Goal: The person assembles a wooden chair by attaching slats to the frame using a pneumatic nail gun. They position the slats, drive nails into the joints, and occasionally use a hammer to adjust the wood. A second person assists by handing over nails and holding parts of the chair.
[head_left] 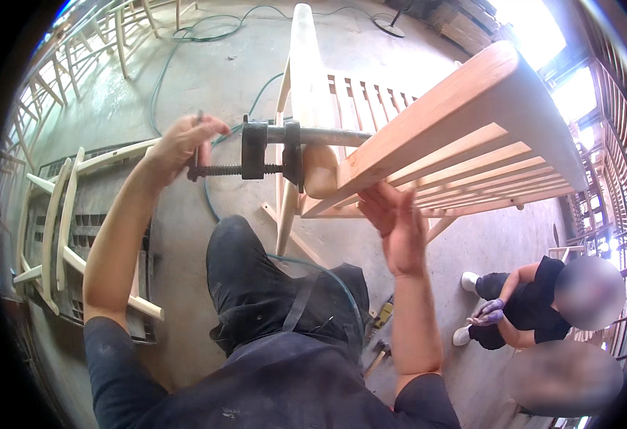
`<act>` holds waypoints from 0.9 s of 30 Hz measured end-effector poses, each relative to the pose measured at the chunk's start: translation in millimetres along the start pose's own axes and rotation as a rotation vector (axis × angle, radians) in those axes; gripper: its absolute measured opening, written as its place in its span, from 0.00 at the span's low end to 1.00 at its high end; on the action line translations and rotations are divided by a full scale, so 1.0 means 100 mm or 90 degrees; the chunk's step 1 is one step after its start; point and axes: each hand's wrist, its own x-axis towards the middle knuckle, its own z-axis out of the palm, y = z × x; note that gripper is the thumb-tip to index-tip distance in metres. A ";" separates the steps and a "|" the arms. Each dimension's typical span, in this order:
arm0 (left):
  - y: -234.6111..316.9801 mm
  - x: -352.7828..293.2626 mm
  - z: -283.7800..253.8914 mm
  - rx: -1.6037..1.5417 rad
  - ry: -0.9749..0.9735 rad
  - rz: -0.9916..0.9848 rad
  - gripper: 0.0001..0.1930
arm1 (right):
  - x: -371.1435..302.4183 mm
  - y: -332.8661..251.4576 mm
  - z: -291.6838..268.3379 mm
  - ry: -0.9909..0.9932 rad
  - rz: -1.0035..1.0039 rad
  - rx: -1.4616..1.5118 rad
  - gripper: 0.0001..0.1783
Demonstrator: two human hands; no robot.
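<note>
A wooden slatted bench of pale wood fills the space before me. A dark metal bar clamp sits across its near left corner, its bar running along the frame. Its threaded screw points left, toward a thin crossbar handle. My left hand is curled at that handle, with the fingers partly closed round it. Below the bench's front rail, my right hand is raised, palm up. Its fingers are extended and reach the wood's underside; the fingertips are partly hidden.
Pale wooden frame parts lie on a dark rack at left. A green hose winds over the floor. Near my right forearm are a hammer and a yellow tool. Two other people are at right, beside stacked slatted wood.
</note>
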 end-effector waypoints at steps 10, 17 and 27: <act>-0.73 -0.71 0.11 -0.120 -0.027 -0.243 0.13 | 0.56 0.27 0.67 0.112 -0.113 0.315 0.28; 0.29 -0.79 0.33 -0.234 0.116 0.355 0.35 | 0.62 0.22 0.59 0.112 -0.122 0.316 0.29; -0.01 -0.25 0.65 0.770 0.146 0.488 0.64 | 0.58 0.24 0.64 0.080 -0.123 0.301 0.23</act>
